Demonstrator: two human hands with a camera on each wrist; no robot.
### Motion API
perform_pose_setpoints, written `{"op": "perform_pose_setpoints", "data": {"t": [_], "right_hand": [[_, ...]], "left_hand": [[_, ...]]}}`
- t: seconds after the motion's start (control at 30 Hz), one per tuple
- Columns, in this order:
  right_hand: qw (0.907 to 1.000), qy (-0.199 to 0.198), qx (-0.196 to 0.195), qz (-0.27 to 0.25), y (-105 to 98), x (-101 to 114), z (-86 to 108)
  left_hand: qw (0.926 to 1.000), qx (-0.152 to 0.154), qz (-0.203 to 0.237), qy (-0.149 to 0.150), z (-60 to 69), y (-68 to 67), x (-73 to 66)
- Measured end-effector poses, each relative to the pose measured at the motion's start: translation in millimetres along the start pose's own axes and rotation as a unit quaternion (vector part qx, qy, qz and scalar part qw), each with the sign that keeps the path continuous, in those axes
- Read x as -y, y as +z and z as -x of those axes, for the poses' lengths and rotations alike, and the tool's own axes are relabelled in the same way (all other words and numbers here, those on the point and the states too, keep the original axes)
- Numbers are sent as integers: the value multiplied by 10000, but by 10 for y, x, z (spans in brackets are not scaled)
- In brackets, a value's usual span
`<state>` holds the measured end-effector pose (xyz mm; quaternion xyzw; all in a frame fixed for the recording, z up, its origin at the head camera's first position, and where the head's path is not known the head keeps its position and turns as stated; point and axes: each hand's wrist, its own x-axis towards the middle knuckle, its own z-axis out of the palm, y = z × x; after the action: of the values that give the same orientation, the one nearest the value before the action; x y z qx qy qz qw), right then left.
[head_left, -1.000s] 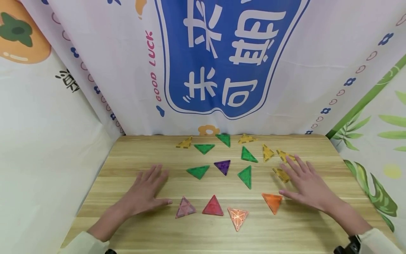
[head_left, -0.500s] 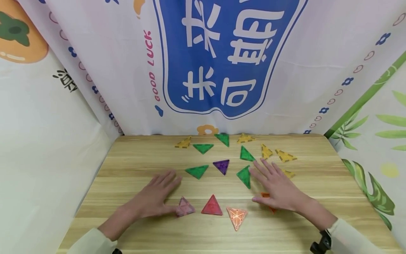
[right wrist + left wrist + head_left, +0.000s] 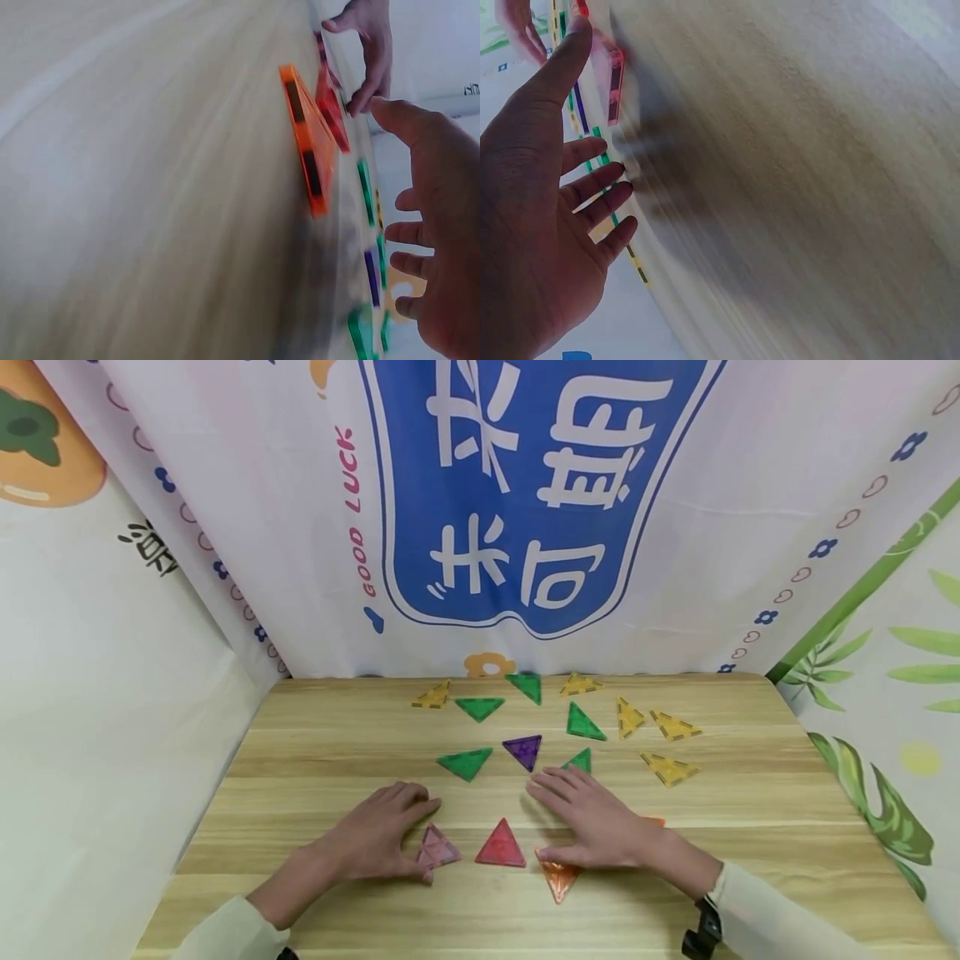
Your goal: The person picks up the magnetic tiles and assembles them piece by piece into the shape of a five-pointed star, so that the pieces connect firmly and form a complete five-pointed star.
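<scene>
The left hand (image 3: 375,837) is beside a pale pink triangle (image 3: 437,850), thumb and fingers spread around its left side and not gripping it. In the left wrist view the same hand (image 3: 547,195) has relaxed fingers, with the pink tile (image 3: 607,75) beyond the thumb. The right hand (image 3: 600,825) hovers with loosely spread fingers, its thumb over the top of an orange triangle (image 3: 558,883). In the right wrist view this hand (image 3: 442,225) holds nothing, and the orange tile (image 3: 311,142) stands clear of it. Between the hands lies a red triangle (image 3: 502,845).
Farther back on the wooden table (image 3: 300,777) lie a purple triangle (image 3: 522,751), several green triangles (image 3: 467,763) and several yellow ones (image 3: 670,768). Another orange piece (image 3: 655,821) is mostly hidden by the right forearm. A printed cloth (image 3: 322,635) hangs behind the table.
The right hand has moved left from the yellow pieces to above the orange triangle near the centre. The left hand has shifted right to the pink triangle, its fingers more bent.
</scene>
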<state>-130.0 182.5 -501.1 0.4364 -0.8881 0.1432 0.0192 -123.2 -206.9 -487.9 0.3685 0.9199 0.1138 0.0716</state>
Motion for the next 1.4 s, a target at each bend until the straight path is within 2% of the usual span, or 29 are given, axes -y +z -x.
{"op": "perform_pose_setpoints", "data": {"t": [0.2,0.4,0.8,1.1,1.4], "right_hand": [[9992,-310,-161,-196,138,121,-144],[9969,-460,-233,-600,256,213,-233],[9880,-900,-673,-1056,368,203,-332],[9865,-879,-510,-1284,370,157,-490],[9861,-736,-241,-1470,380,164,-652]], "left_hand": [[9999,-2,-60,118,-19,18,-6],[9995,-147,-5,276,-39,25,9],[9960,-54,694,568,-106,9,34],[9915,256,1034,745,-265,-34,73],[9885,548,1255,643,-391,-43,83]]}}
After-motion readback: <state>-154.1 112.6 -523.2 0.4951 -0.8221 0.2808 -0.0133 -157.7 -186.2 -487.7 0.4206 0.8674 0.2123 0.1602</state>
